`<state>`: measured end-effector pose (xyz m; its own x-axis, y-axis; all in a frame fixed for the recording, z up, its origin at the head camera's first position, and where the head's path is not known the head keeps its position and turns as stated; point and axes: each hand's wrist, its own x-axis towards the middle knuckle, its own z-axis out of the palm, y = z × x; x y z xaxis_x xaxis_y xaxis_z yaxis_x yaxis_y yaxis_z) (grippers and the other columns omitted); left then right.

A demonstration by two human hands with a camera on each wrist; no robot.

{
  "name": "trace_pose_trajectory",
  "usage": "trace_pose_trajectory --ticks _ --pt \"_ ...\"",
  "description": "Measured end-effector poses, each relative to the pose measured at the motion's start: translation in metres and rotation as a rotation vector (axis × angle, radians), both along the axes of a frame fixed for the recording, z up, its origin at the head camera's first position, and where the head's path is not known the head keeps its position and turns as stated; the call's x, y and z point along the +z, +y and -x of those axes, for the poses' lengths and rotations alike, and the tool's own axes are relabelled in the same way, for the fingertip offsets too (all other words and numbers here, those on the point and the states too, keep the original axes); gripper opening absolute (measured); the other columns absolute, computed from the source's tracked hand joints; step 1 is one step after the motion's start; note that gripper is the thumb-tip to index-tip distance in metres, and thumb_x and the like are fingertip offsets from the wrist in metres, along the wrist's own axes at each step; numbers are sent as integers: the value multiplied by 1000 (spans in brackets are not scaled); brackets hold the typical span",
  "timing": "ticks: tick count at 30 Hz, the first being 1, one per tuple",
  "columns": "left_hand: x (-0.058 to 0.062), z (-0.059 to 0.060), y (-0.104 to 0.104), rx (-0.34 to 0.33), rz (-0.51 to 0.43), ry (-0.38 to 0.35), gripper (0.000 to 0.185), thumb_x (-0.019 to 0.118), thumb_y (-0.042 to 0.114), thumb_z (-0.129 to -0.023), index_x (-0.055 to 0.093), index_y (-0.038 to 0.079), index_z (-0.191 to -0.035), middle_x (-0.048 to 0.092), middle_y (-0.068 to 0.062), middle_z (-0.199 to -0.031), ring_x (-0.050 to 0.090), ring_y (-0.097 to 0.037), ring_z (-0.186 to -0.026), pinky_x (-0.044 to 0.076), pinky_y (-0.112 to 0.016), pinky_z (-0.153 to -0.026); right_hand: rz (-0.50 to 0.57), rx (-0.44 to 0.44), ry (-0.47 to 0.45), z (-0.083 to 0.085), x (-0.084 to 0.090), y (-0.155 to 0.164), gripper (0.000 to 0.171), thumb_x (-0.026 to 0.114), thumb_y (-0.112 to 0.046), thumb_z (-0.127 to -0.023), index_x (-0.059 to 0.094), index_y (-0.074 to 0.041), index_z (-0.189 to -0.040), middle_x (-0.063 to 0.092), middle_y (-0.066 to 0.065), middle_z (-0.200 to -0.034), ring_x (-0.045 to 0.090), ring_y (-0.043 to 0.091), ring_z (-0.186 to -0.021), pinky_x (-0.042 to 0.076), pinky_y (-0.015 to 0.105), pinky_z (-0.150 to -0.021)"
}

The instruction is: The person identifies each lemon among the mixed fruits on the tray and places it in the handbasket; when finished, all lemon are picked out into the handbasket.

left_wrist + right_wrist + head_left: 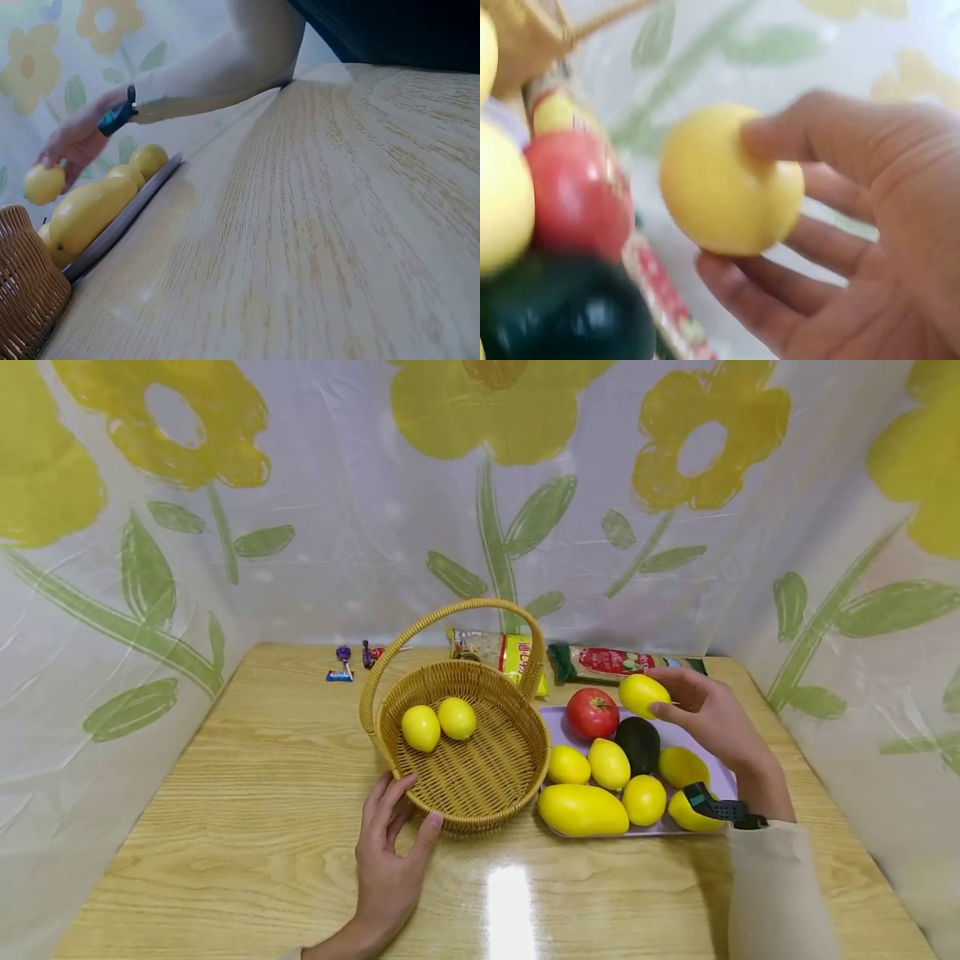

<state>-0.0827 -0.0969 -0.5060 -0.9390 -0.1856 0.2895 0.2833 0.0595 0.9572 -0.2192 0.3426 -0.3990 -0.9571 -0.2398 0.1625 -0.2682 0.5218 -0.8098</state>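
Currently, a yellow fruit [641,696] is pinched between the thumb and the fingers of the right hand [708,714], and it is held in the air over the far edge of the purple tray [555,718]. The near left rim of the basket [480,781] is touched by the left hand [393,852], whose fingers are loosely spread. Near the far edge of the counter [247,827], two packets [600,660] are placed.

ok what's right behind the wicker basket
A food packet with a yellow section. The wicker basket and its handle cover parts of it, and anything lower down behind the basket can't be seen.
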Motion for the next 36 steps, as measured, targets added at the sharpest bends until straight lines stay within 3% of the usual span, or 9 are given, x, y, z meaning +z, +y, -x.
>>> trace_pose_trajectory --ticks 2,7,11,14,18,23,27,32,36 --pt "0 0 0 1 -1 0 57 76 -1 -101 59 13 -154 28 -15 -175 50 -43 -147 48 -21 -121 14 96 -4 -4 8 -13 44 74 -12 -106 64 -11 -149 70 12 -138 72 8 -113 63 19 -94" --pt "0 0 0 5 6 -8 56 76 1 -101 59 7 -154 28 -16 -175 50 -43 -146 48 -21 -121 22 361 -57 -11 15 -52 45 74 -7 -105 65 -13 -148 69 10 -145 72 18 -120 63 26 -100" --pt "0 -1 0 1 16 -8 56 76 2 -102 57 2 -154 28 -17 -175 49 -44 -147 48 -21 -121 3 472 -95 -17 13 -85 46 76 -9 -104 65 -16 -148 68 7 -143 70 22 -119 61 27 -103" --pt "0 0 0 -3 19 -5 56 76 2 -101 56 1 -154 28 -17 -175 48 -46 -147 48 -21 -121 -26 493 -87 -22 13 -103 45 78 -11 -103 67 -20 -146 68 3 -140 70 21 -116 61 28 -104" --pt "0 1 0 -2 22 0 57 76 2 -101 56 1 -154 28 -17 -175 48 -45 -148 48 -22 -121 -84 516 -8 -28 12 -122 46 79 -17 -103 67 -23 -147 69 -3 -144 68 16 -122 60 31 -106" --pt "0 1 1 1 27 9 56 77 2 -101 58 6 -154 30 -19 -173 49 -36 -148 49 -20 -120 -136 584 60 -33 6 -143 44 78 -23 -105 68 -21 -147 71 -5 -145 68 16 -125 61 38 -106" --pt "0 2 1 4 23 16 56 77 1 -101 59 6 -153 30 -18 -173 50 -30 -148 49 -19 -119 -128 616 42 -35 3 -150 40 77 -22 -106 70 -20 -145 73 -2 -143 70 15 -124 63 46 -106" --pt "-1 2 0 18 36 9 55 78 1 -100 60 6 -152 31 -17 -174 50 -22 -148 50 -20 -119 -85 620 5 -33 3 -147 38 76 -21 -106 71 -20 -144 73 0 -144 71 20 -128 62 45 -110" --pt "-2 3 0 18 32 8 56 79 1 -99 60 5 -152 31 -17 -173 51 -30 -147 50 -22 -119 -20 597 -43 -32 8 -137 38 76 -17 -105 71 -19 -143 72 0 -144 71 22 -129 60 51 -111"
